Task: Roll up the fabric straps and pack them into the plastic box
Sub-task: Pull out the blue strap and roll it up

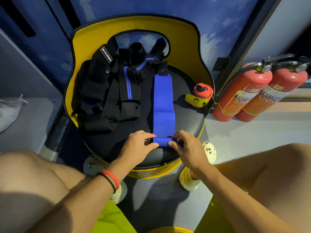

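Our left hand (139,145) and right hand (186,147) each pinch 1 end of the small roll at the near end of the blue strap (164,101), both equally close. Its long axis runs straight away from us across the black seat (185,118), so we judge the roll must travel forward. Among the black straps (109,98), a tag (107,71) reads "R"; the larger label (106,55) is unreadable.

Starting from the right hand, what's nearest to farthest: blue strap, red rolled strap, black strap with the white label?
1. blue strap: its rolled end is pinched by the right hand.
2. red rolled strap: beyond the hand, at the right edge of the seat.
3. black strap with the white label: far back on the left.
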Demonstrator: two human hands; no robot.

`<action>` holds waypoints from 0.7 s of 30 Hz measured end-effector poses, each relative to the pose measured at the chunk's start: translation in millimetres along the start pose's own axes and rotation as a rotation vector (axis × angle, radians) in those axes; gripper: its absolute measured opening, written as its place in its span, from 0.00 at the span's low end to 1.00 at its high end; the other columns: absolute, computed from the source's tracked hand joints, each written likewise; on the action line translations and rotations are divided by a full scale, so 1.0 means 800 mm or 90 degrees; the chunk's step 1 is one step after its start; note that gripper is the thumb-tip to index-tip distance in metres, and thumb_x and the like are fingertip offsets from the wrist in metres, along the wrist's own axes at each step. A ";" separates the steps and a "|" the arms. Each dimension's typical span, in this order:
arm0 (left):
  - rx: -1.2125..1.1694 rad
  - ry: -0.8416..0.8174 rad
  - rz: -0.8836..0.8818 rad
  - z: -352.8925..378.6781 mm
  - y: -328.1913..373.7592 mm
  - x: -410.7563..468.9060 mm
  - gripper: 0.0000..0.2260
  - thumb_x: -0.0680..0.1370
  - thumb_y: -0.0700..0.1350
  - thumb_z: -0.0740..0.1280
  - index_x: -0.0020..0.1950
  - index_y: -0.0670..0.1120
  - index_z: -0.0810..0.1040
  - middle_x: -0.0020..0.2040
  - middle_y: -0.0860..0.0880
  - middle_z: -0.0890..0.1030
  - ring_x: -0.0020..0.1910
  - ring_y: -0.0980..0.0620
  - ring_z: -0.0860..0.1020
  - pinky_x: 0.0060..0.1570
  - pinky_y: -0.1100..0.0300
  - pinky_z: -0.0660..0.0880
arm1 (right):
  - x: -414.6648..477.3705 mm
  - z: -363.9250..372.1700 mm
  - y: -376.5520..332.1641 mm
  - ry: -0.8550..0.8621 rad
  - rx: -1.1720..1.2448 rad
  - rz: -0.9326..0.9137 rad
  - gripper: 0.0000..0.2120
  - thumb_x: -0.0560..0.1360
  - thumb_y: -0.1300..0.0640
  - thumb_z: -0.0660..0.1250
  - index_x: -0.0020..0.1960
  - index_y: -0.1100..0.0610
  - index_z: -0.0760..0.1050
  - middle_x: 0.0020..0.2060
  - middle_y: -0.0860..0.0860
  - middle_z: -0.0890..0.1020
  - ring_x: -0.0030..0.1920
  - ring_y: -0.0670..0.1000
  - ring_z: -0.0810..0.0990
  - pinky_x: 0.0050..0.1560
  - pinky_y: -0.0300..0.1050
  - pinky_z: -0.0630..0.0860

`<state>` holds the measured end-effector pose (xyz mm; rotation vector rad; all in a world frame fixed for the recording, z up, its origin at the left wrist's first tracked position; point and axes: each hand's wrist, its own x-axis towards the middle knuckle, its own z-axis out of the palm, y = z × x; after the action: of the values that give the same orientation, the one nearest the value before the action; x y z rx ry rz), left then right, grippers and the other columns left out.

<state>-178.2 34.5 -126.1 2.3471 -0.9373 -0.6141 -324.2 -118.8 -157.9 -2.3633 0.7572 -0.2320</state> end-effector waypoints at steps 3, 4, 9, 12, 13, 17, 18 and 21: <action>-0.058 0.005 -0.053 0.001 0.003 0.003 0.18 0.78 0.52 0.73 0.67 0.49 0.82 0.58 0.50 0.84 0.51 0.55 0.78 0.46 0.62 0.73 | -0.002 0.006 -0.007 0.037 0.044 0.070 0.15 0.79 0.44 0.68 0.58 0.53 0.79 0.50 0.50 0.83 0.47 0.50 0.79 0.47 0.48 0.81; -0.080 0.008 -0.073 0.001 0.004 0.002 0.18 0.78 0.52 0.73 0.66 0.48 0.82 0.58 0.50 0.84 0.52 0.55 0.79 0.48 0.61 0.74 | -0.004 0.007 -0.010 0.044 0.054 0.083 0.15 0.79 0.44 0.68 0.58 0.54 0.80 0.50 0.51 0.83 0.47 0.50 0.79 0.46 0.45 0.79; -0.154 0.033 -0.176 0.010 0.004 -0.002 0.13 0.75 0.52 0.75 0.57 0.49 0.86 0.43 0.52 0.87 0.45 0.56 0.84 0.51 0.53 0.82 | -0.008 0.007 -0.020 0.055 0.100 0.138 0.14 0.80 0.47 0.68 0.57 0.57 0.82 0.47 0.50 0.81 0.45 0.47 0.76 0.39 0.29 0.67; -0.192 0.054 -0.212 0.012 0.008 0.003 0.11 0.75 0.50 0.76 0.55 0.48 0.85 0.42 0.51 0.86 0.39 0.56 0.85 0.49 0.52 0.84 | -0.007 0.009 -0.024 0.101 0.124 0.146 0.15 0.78 0.47 0.70 0.59 0.55 0.80 0.47 0.47 0.81 0.47 0.47 0.78 0.43 0.33 0.73; -0.204 0.061 -0.216 0.012 0.009 0.005 0.12 0.75 0.50 0.76 0.56 0.48 0.85 0.44 0.51 0.86 0.38 0.56 0.85 0.48 0.53 0.84 | -0.007 0.010 -0.024 0.115 0.122 0.143 0.15 0.78 0.47 0.71 0.59 0.55 0.79 0.47 0.47 0.82 0.47 0.48 0.79 0.45 0.37 0.77; -0.147 0.086 -0.183 0.010 0.018 0.012 0.14 0.76 0.50 0.76 0.59 0.47 0.86 0.53 0.50 0.85 0.47 0.56 0.80 0.38 0.67 0.73 | -0.012 0.013 -0.023 0.114 0.123 0.167 0.15 0.78 0.49 0.71 0.60 0.56 0.81 0.51 0.50 0.85 0.50 0.50 0.82 0.52 0.45 0.81; -0.144 0.094 -0.178 0.011 0.020 0.013 0.14 0.76 0.50 0.76 0.59 0.46 0.85 0.54 0.50 0.85 0.48 0.56 0.79 0.38 0.68 0.71 | -0.012 0.013 -0.023 0.113 0.128 0.171 0.16 0.78 0.49 0.72 0.61 0.56 0.80 0.53 0.51 0.85 0.51 0.50 0.82 0.54 0.46 0.81; -0.188 0.106 -0.186 0.020 0.019 0.012 0.14 0.76 0.49 0.76 0.59 0.45 0.85 0.55 0.48 0.85 0.49 0.51 0.83 0.45 0.60 0.80 | -0.011 0.011 -0.022 0.102 0.123 0.164 0.16 0.78 0.50 0.72 0.62 0.56 0.80 0.54 0.51 0.85 0.53 0.51 0.83 0.55 0.46 0.81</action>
<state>-189.0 13.4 -130.9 2.2377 -0.4007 -0.6111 -320.5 -97.7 -153.3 -2.0594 1.0570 -0.3688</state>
